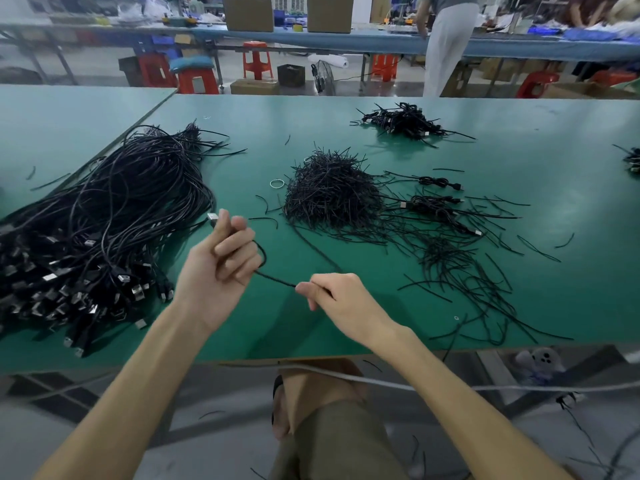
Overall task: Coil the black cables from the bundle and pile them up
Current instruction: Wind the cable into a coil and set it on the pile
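Note:
A big bundle of black USB cables (104, 220) lies on the left of the green table (519, 133). My left hand (221, 268) is raised palm up just right of it, its fingers curled round one black cable (277, 279), whose silver plug sticks out at the fingertips. That cable runs in a short stretch to my right hand (341, 299), which pinches it between thumb and fingers. Coiled cables sit in a pile (403, 121) at the back right, and a few more coiled cables (440, 202) lie right of centre.
A heap of short black twist ties (329, 192) fills the table's middle, with loose ties scattered to the right and front right. A rubber band (277, 183) lies beside the heap. Behind the table are red stools, boxes and a standing person (446, 46).

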